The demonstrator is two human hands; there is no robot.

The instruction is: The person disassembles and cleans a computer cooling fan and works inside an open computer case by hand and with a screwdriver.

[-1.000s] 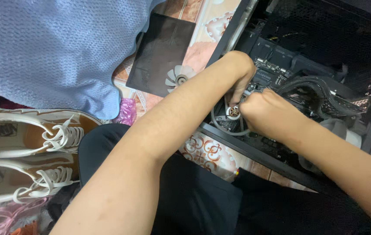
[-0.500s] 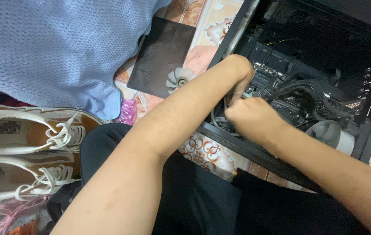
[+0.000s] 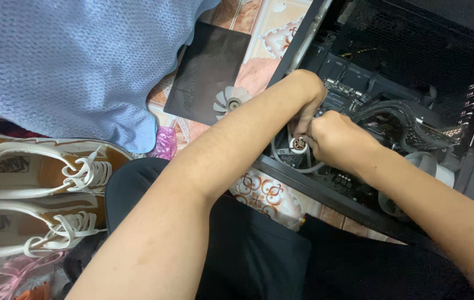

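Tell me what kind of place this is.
Probably a home floor, not a workshop. An open computer case lies on patterned floor tiles, beside a blue blanket and white sneakers. The left hand and right hand work inside the case.

Soft, even indoor light falls from above, bright on the blue cloth [image 3: 64, 61] and forearms. The case [image 3: 414, 72] interior stays dim, its detail lost in shadow. Focus is sharp at centre; slight wide-angle stretch shows at the edges. No glare.
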